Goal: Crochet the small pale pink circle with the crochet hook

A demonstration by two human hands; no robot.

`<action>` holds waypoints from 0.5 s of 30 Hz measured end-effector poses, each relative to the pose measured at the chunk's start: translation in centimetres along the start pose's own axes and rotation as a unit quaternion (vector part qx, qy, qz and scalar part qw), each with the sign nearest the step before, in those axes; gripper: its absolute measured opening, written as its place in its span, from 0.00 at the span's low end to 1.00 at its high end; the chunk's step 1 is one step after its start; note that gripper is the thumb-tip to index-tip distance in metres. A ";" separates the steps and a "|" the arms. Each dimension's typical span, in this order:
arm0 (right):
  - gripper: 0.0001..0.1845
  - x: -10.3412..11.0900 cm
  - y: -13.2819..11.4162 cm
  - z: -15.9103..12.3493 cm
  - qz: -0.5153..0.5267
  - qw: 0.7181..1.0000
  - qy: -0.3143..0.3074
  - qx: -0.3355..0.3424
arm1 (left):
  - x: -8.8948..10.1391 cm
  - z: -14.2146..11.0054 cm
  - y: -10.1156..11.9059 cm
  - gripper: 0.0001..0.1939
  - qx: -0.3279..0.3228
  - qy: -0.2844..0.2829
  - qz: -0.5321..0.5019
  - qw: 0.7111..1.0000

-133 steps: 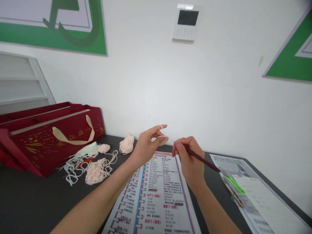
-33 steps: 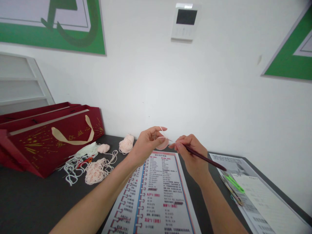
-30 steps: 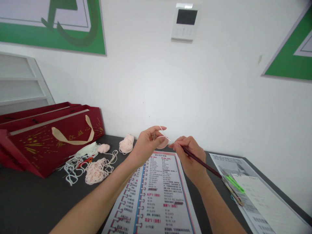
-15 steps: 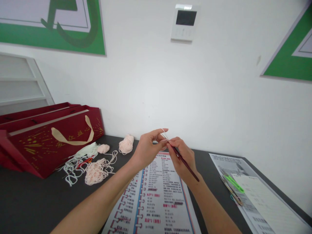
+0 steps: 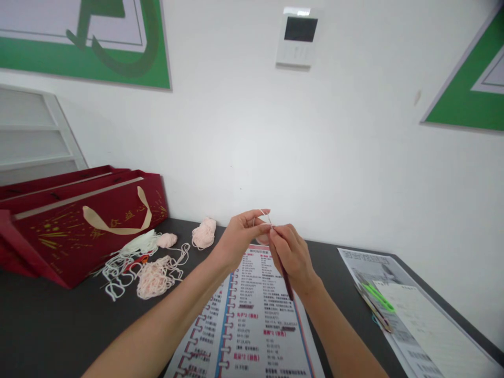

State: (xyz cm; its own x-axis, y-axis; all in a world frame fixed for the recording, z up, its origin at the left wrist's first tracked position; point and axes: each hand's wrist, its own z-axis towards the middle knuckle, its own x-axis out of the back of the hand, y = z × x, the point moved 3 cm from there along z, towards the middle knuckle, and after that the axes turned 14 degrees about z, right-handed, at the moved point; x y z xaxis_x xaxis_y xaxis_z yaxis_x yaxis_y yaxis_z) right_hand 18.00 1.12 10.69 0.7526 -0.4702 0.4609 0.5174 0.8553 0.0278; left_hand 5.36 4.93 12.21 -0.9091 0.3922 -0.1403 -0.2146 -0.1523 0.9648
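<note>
My left hand [image 5: 238, 236] is closed on a pale strand of yarn [image 5: 264, 211], which loops over the raised index finger while thumb and another finger pinch near the hook's tip. Up against it, my right hand [image 5: 294, 254] grips a crochet hook [image 5: 285, 278] with a dark red handle that slants down toward the wrist. Any small stitched piece between the fingertips is too hidden to make out. Beneath both hands lies a printed pattern sheet [image 5: 268, 310] with a spiral-binding design.
Left of the hands are a tangled pink yarn heap [image 5: 153, 278], pink yarn balls [image 5: 203, 233] and white yarn [image 5: 144, 241]. Red gift bags [image 5: 98, 220] stand behind them. At right, papers [image 5: 429, 315] carry green-handled snips [image 5: 378, 296]. A white wall rises behind the table.
The crochet hook has swung to a steeper angle, its handle end moving left and down. My right hand has turned with it; the left hand has shifted only slightly.
</note>
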 end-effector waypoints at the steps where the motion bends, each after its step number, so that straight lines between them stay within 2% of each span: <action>1: 0.10 -0.2 -0.3 0.2 0.002 1.000 -0.002 -0.014 | 0.2 0.1 0.0 0.21 -0.016 0.019 0.019 0.999; 3: 0.09 -0.3 -0.9 0.7 0.028 0.999 0.000 -0.042 | 0.7 0.2 0.2 0.22 -0.048 0.051 0.066 0.995; 6: 0.09 0.1 -1.8 1.2 0.099 0.992 0.011 -0.071 | 1.4 0.3 0.5 0.22 -0.083 0.065 0.127 0.986; 9: 0.06 0.6 -1.9 1.5 0.169 0.967 0.076 -0.176 | 1.7 0.2 0.7 0.20 -0.124 0.067 0.183 0.973; 10: 0.05 0.8 -1.7 1.4 0.199 0.946 0.108 -0.234 | 1.8 0.2 0.7 0.19 -0.138 0.073 0.206 0.966; 12: 0.06 0.8 -1.3 1.3 0.283 0.878 0.173 -0.344 | 1.8 0.0 0.8 0.19 -0.161 0.089 0.255 0.949; 14: 0.10 0.7 -1.0 1.3 0.388 0.798 0.218 -0.407 | 1.7 -0.1 0.9 0.18 -0.173 0.096 0.287 0.937; 15: 0.11 0.7 -0.8 1.4 0.428 0.767 0.228 -0.420 | 1.7 -0.2 0.9 0.18 -0.174 0.093 0.293 0.936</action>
State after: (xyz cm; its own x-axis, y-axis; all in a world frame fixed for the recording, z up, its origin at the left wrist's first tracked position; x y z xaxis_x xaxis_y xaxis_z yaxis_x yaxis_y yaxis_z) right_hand 17.52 0.41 12.18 0.9279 -0.0060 -0.3728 -0.3105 0.5409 -0.7817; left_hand 3.56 5.31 12.85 -0.9469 -0.0111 0.3215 0.2656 -0.5906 0.7620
